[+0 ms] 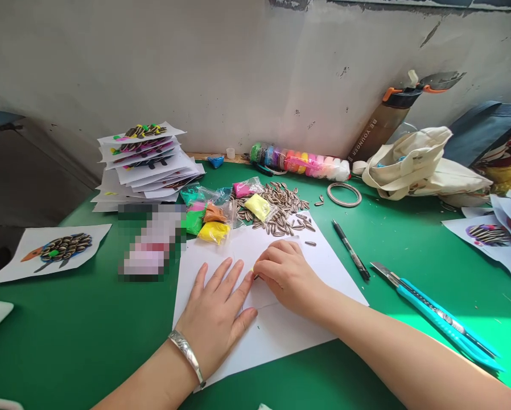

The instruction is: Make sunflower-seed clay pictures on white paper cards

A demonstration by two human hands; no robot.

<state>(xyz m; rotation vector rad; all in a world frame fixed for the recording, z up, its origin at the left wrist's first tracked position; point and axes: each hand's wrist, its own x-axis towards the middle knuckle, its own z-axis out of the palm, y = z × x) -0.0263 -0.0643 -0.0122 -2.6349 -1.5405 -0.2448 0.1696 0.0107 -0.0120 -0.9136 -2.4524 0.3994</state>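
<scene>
My left hand [217,310] lies flat with its fingers spread on a sheet of white paper [298,330], steadying distance from the other hand. Its index fingertip meets the fingers of my right hand [287,276], which is closed in a pinch over the paper. A small dark sunflower seed tip and a speck of yellow clay show at the pinch; the rest is hidden by the fingers. Beyond the hands is a pile of striped sunflower seeds [283,199], partly on the paper. Small bags of coloured clay lie beside it, among them yellow clay [213,232] and pale yellow clay [259,208].
A black pen [350,249] and a blue utility knife [443,319] lie at right. A tape roll [344,195], a clay pack [300,162], a brown bottle [379,122] and a cloth bag [413,162] stand behind. Stacked seed pictures [147,171] and a bird picture [63,250] are at left.
</scene>
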